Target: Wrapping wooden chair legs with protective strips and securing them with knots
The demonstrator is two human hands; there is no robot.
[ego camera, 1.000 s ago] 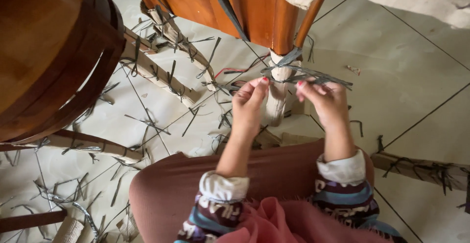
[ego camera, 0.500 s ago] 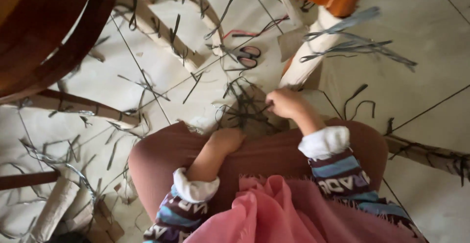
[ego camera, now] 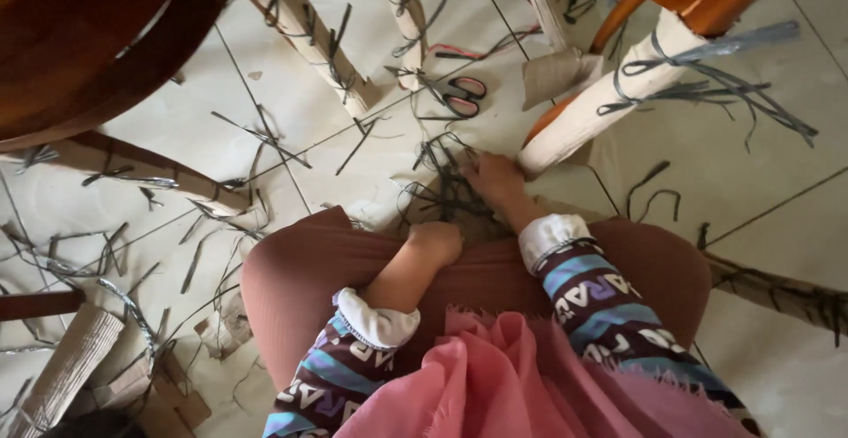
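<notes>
Right hand [ego camera: 495,177] on grey strip pile [ego camera: 446,186], left hand [ego camera: 435,242] just beside.

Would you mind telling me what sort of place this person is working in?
Probably a room in a home, used for handcraft on the floor. The pale tiled floor is strewn with grey strips and cardboard tubes, scissors lie nearby, and wooden furniture stands close by.
</notes>
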